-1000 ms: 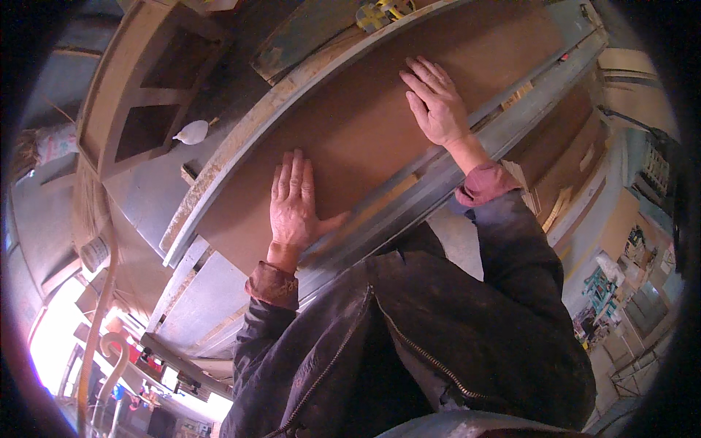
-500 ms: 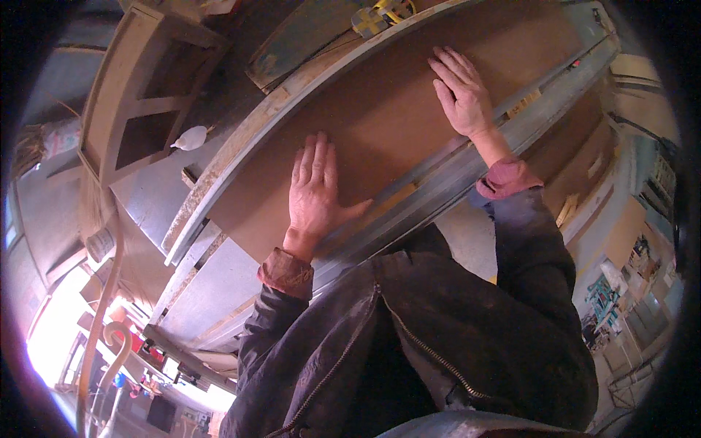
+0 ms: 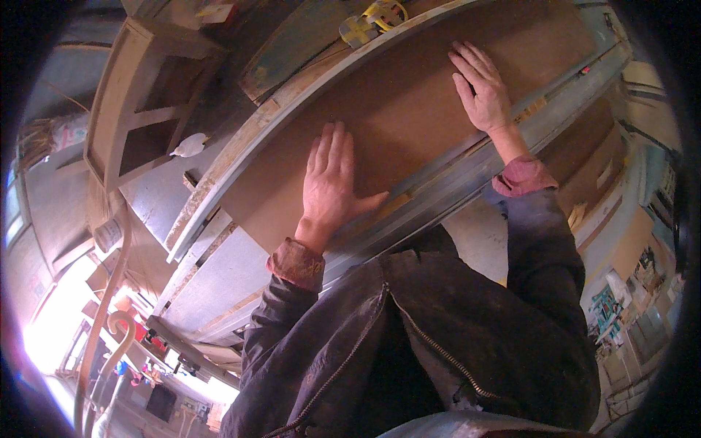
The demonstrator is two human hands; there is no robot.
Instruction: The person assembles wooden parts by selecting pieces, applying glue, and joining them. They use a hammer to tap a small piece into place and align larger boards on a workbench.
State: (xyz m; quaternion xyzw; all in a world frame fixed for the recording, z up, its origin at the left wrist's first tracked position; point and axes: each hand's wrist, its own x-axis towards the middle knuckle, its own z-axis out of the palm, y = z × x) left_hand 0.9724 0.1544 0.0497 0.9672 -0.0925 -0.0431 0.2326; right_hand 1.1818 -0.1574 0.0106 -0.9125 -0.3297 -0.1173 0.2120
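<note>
A large flat brown board lies on a grey metal-topped surface, between a long curved-looking wooden rail on its far side and a grey metal rail on its near side. My left hand rests flat on the board's left part, fingers stretched forward and thumb out to the right. Farther right, my right hand also lies palm down on the board, its fingers extended. Neither hand grips anything.
Beyond the far rail sits a yellow-and-grey power tool. A wooden cabinet frame stands at the left, with a white bottle near it. A tan hose hangs at the lower left. Bare grey surface shows left of the board.
Both hands and the brown board have slid a little toward the upper right along the rails. More grey surface shows at the board's left edge. The view has tilted slightly.
</note>
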